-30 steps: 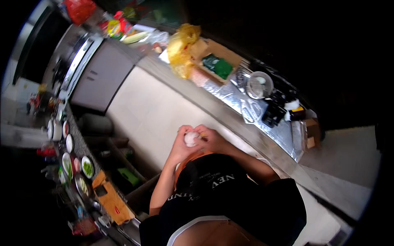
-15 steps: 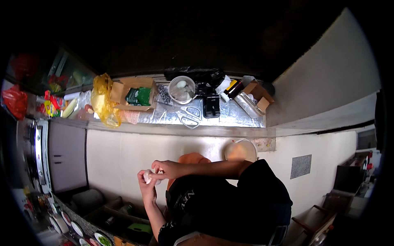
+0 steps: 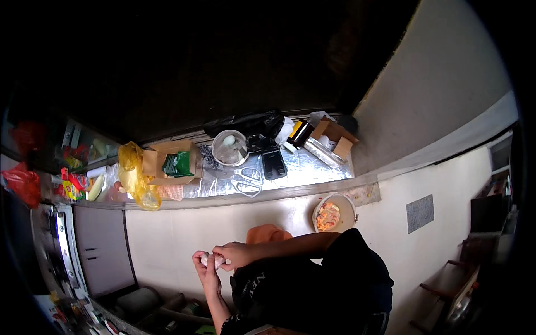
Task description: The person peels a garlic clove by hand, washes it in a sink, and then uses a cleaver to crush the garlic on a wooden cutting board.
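Left hand (image 3: 209, 270) and right hand (image 3: 237, 254) shifted lower-left in view.
Both together, clamped on small, rounded, pinkish-white lump (image 3: 219, 261).

The person wears a loose black shirt (image 3: 312, 285) with pale lettering (image 3: 257, 283) on its front and a short, wide right sleeve (image 3: 360, 251). The left hand (image 3: 209, 269), right hand (image 3: 237, 254) and forearms (image 3: 290, 244) are bare.

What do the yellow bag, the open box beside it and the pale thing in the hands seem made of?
Yellow bag: thin, glossy plastic film, by its crumples and translucent patches. Open box: probably matte cardboard, brown with folded flaps. Pale thing: perhaps plant matter, maybe garlic, from its whitish-pink colour; partly covered, finish unclear.
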Demonstrator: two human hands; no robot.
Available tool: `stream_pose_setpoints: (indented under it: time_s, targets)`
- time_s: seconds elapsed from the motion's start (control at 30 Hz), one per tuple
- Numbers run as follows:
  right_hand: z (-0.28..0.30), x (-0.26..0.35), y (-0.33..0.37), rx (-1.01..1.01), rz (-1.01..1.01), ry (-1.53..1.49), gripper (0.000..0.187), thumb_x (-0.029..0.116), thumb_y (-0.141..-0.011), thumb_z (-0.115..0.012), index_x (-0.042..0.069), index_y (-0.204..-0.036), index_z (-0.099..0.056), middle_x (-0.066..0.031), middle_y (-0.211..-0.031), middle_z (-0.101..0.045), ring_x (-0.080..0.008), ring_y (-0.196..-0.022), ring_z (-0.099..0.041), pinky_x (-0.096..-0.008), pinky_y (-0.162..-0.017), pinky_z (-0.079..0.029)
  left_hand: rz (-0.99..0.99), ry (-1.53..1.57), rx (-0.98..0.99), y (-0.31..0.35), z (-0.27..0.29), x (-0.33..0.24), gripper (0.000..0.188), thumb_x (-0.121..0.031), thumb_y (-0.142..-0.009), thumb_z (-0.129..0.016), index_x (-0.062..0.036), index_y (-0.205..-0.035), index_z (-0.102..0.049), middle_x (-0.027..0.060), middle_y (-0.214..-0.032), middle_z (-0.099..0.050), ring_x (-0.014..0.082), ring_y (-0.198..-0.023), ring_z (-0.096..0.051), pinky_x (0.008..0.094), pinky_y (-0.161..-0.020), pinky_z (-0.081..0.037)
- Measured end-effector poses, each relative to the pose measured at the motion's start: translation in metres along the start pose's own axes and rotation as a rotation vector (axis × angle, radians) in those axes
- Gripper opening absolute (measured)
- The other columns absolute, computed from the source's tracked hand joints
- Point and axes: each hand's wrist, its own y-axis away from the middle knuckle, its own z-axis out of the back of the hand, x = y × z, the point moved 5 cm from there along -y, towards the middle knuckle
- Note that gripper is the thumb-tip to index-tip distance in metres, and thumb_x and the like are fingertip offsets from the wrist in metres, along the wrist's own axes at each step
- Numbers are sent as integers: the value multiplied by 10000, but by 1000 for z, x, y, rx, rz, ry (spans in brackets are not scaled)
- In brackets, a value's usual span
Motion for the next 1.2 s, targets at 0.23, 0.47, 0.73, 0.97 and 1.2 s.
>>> stream_pose_setpoints:
  time_s: [0.23,0.47,0.73,0.97,1.2]
  targets:
    - [-1,12,4,-59,33,109,318,169,-683,-591,0,-934,-492,-187,-696,-572,-370,-683,-572,-430,-628,-461,189,-65,-68,7,13,7,186,-149,-854,-585,-99,-935,-425,-3,-810,-469,86,-707,-466,217,-624,-398]
    - [11,25,13,71,27,27,270,174,-702,-574,-18,-872,-490,-199,-668,-578,-378,-675,-586,-429,-597,-455,-16,-374,2,6,4,3,184,-170,-884,-529,-68,-755,-447,-12,-689,-457,61,-636,-420,208,-558,-358]
    - [17,16,11,4,-28,-167,234,194,-789,-551,28,-932,-469,-146,-663,-595,-277,-633,-610,-372,-569,-462,44,-245,55,8,2,-6,132,-174,-877,-517,-62,-869,-446,-4,-785,-465,78,-701,-433,218,-602,-373]
    - [25,8,4,107,-131,-521,130,146,-898,-496,66,-986,-443,26,-688,-473,-19,-610,-429,-191,-507,-362,-72,-442,144,3,-24,-43,454,-26,-632,-747,-85,-979,-461,15,-925,-489,118,-859,-498,252,-740,-432]
    - [50,46,-4,230,-81,-474,334,139,-846,-528,41,-1134,-390,-65,-715,-570,-91,-645,-522,-239,-578,-411,-44,-107,245,9,-31,-69,466,-40,-672,-737,-78,-1039,-453,15,-952,-506,102,-877,-511,241,-766,-426]
